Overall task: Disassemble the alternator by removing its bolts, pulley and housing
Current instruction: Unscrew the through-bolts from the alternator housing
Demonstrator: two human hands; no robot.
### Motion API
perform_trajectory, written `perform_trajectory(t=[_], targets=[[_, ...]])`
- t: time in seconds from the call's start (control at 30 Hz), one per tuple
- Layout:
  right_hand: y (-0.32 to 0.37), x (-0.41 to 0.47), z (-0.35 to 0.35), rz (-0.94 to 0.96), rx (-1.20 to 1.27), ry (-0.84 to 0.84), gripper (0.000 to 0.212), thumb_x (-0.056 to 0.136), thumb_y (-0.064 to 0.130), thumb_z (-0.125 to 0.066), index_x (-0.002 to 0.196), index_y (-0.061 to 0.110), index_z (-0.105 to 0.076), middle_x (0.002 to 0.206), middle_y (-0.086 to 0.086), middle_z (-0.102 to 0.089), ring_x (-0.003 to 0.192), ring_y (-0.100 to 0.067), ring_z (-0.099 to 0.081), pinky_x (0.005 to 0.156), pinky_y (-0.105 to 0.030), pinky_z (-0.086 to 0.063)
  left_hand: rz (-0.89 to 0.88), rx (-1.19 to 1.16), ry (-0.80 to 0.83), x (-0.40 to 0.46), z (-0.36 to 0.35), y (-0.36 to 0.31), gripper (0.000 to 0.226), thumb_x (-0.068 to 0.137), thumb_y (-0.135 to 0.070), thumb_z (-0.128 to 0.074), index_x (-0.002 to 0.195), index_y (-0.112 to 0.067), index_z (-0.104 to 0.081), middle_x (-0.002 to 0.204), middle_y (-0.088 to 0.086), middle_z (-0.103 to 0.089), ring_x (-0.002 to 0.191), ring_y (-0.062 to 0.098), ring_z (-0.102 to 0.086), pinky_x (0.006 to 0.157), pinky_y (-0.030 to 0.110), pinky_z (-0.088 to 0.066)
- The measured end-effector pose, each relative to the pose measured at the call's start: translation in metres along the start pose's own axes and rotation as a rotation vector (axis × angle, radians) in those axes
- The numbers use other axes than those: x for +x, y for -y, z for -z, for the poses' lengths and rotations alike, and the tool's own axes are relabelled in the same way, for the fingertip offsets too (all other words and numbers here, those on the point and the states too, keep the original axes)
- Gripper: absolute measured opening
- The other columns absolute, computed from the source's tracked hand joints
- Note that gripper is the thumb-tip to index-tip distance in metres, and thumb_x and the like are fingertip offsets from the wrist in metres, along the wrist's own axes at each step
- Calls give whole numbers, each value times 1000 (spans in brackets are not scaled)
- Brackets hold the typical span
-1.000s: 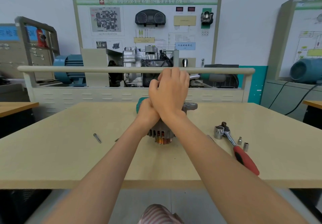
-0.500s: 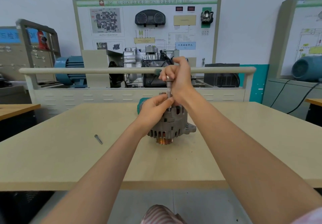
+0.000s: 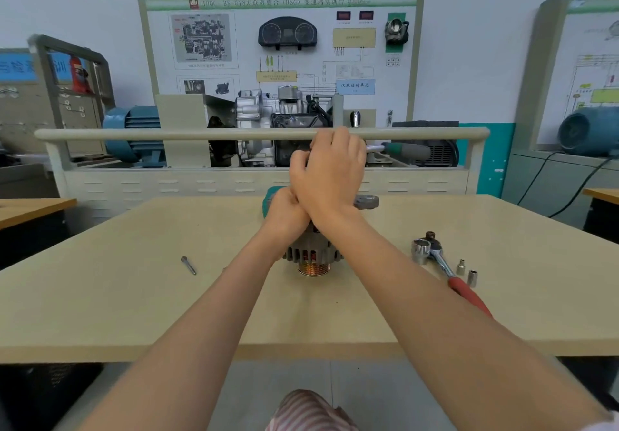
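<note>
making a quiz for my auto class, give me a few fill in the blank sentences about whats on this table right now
1. The alternator stands on the table with its copper-coloured pulley facing ____.
2. The ratchet wrench lying on the person's right has a ____ handle.
3. Beside that wrench stand ____ small loose sockets.
4. A single loose bolt lies on the person's ____ side of the alternator.

Missing words: down; red; two; left
</note>
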State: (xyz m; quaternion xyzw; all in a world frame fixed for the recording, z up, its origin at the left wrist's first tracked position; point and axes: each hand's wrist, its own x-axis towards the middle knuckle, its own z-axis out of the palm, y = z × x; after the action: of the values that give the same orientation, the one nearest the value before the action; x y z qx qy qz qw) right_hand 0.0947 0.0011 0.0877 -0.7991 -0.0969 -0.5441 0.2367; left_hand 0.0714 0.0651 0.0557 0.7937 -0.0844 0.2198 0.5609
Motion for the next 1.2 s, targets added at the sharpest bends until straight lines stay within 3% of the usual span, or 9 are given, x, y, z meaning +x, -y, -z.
perform_trajectory(t=[0.1,0.23,0.4,0.53,0.67,0.77,0.9,1.0,1.2], targets=[[3,6,5,-34,247,-10,21,84,22,-47,71,9,-56,77,-3,-53,82,-21,-46,84,-32,-33,-16,-36,13,-2,-2,-3,18,91,-3,-48,78,-11,-58,69,-1,-58,65,7,-50,48,8,-39],[0,24,13,-268,903,184,50,91,15,-43,44,19,-28,39,12,-28,46,-8,-28,52,-22,-25,-35,-47,83,-3,-1,-6,14,94,-21,-53,93,-24,-66,84,-9,-68,83,7,-61,71,21,-46],[-9,38,13,-649,1574,284,55,91,15,-33,37,19,-27,40,-2,-27,43,-15,-36,66,-25,-43,-78,-84,101,-2,0,-3,18,94,-25,-54,88,-35,-69,78,-17,-71,74,-7,-63,63,11,-46],[-2,31,15,-596,1376,259,50,92,14,-35,43,16,-41,45,3,-45,51,-11,-45,66,-25,-41,-74,-101,69,-4,0,-3,16,93,-20,-56,92,-28,-70,72,-18,-69,65,-9,-62,55,4,-43],[3,1,10,-65,340,44,14,86,18,-48,73,13,-52,80,1,-51,83,-15,-45,85,-31,-38,-29,24,-5,-1,-1,-2,26,92,-5,-49,69,-16,-56,64,-3,-58,61,7,-51,50,15,-38],[6,-3,7,-29,-85,27,28,81,28,-46,96,7,-56,99,-8,-52,101,-27,-43,105,-38,-26,0,15,-29,0,-3,-3,24,94,-6,-48,74,-16,-52,73,3,-56,65,9,-48,55,20,-39],[5,9,13,-33,309,52,27,84,25,-47,59,14,-46,69,2,-46,76,-17,-42,83,-30,-34,-60,-4,2,-3,-2,-3,25,91,-7,-50,71,-21,-56,67,-5,-59,64,5,-53,49,10,-40],[-1,21,17,-250,902,155,44,86,22,-41,44,19,-28,46,5,-28,51,-13,-28,56,-28,-27,-72,-37,67,-5,-2,-5,16,94,-21,-53,88,-29,-65,82,-11,-68,81,4,-62,66,16,-45],[-8,41,18,-600,1414,327,54,93,13,-34,39,19,-27,40,2,-26,39,-11,-36,74,-31,-38,-78,-52,99,-3,0,-4,16,95,-30,-53,92,-37,-67,78,-23,-70,77,-11,-62,66,11,-42]])
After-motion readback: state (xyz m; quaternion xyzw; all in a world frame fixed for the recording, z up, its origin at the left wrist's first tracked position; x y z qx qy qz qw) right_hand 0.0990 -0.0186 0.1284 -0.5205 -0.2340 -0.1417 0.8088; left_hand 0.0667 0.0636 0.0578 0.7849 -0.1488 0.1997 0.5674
